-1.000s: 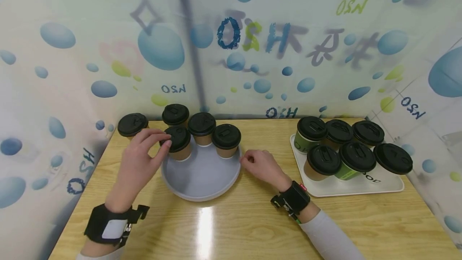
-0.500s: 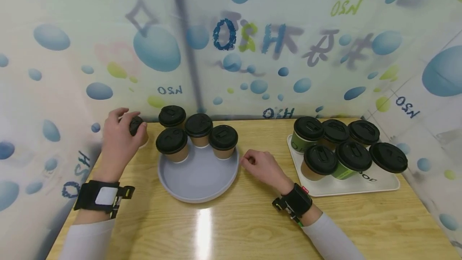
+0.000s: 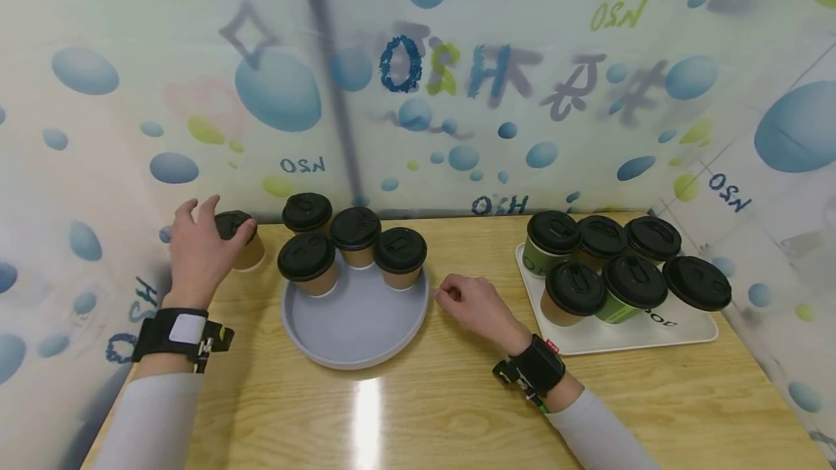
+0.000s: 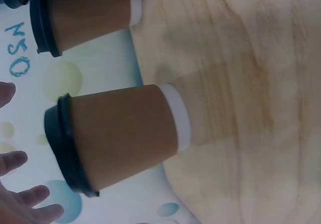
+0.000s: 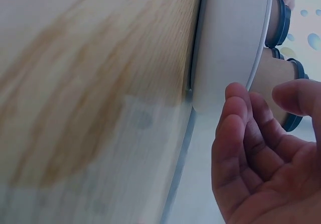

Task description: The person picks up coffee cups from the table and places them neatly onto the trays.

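Note:
A lidded brown paper coffee cup [image 3: 250, 252] stands upright on the table left of the round grey tray [image 3: 355, 339]. My left hand [image 3: 202, 252] is at its black lid, fingers spread and thumb over the lid's near side in the head view. In the left wrist view the fingertips [image 4: 14, 159] show a gap from that cup. Several more lidded brown cups [image 3: 320, 283] are grouped at the tray's back. My right hand [image 3: 477, 307] rests by the tray's right rim with loosely curled fingers, holding nothing; its fingertips overlap the rim in the right wrist view.
On the right, a white rectangular tray [image 3: 692, 336] carries several black-lidded cups, some brown and some green [image 3: 620, 308]. One at its right end [image 3: 697, 283] leans outward in view. A patterned backdrop [image 3: 457, 129] rises directly behind the wooden table [image 3: 418, 419].
My left hand has left the front left cup on the round tray, which sits slightly further left, and moved to the cup on the table. Its fingers have since spread. The right hand stays put.

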The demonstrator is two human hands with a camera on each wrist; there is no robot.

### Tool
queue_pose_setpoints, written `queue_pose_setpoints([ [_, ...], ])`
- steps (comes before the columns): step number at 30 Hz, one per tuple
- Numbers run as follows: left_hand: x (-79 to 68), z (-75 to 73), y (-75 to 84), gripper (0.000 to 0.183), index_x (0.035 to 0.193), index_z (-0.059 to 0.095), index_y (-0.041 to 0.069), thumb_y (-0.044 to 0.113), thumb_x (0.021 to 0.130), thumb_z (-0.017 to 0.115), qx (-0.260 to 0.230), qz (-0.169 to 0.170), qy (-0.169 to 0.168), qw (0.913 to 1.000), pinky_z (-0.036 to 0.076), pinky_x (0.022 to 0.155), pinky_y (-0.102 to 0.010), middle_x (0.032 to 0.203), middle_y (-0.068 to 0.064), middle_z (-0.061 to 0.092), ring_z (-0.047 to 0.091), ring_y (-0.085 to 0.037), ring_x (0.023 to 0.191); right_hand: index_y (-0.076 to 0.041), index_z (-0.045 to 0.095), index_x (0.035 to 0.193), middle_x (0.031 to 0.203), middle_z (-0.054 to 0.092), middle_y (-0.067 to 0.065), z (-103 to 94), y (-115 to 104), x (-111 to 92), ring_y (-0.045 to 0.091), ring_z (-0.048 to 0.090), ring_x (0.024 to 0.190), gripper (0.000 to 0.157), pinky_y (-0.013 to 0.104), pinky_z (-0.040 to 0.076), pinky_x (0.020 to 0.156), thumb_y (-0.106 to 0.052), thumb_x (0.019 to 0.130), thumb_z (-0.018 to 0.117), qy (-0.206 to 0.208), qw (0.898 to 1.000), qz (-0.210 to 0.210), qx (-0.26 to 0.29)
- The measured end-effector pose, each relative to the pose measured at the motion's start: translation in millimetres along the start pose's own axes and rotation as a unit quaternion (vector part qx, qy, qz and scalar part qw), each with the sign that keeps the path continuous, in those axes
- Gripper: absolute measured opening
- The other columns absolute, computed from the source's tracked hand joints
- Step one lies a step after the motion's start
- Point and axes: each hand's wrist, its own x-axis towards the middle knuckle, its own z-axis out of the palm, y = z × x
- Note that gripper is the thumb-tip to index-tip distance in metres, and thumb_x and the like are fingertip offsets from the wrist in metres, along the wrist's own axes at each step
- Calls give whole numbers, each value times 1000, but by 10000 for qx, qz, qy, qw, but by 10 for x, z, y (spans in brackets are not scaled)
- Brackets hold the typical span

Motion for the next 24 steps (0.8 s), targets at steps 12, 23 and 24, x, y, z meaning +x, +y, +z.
queue_pose_setpoints([
  [12, 21, 117, -152, 79, 162, 28, 2, 41, 102, 63, 50, -227, -514, 9984, 37, 100, -76, 153, -44, 24, 41, -66, 126, -17, 70, 87, 70, 56, -9, 17, 11, 4, 8, 48, 56, 15, 24, 37, 54, -20, 101, 65, -22, 10000, 14, -7],
  [23, 40, 216, -225, 82, 163, 27, 6, 42, 100, 66, 28, -350, -770, 9964, 34, 101, -77, 151, -46, 23, 36, -68, 128, -17, 70, 87, 71, 57, -9, 18, 22, -4, 8, 48, 57, 17, 25, 38, 54, -22, 102, 65, 1, 10000, 5, -15],
  [24, 35, 223, -235, 82, 163, 27, 6, 41, 100, 66, 8, -342, -778, 9964, 35, 100, -77, 150, -46, 23, 37, -68, 127, -17, 71, 87, 71, 57, -8, 17, 23, -4, 8, 48, 57, 17, 25, 38, 54, -22, 102, 65, -2, 10000, 2, -5],
])
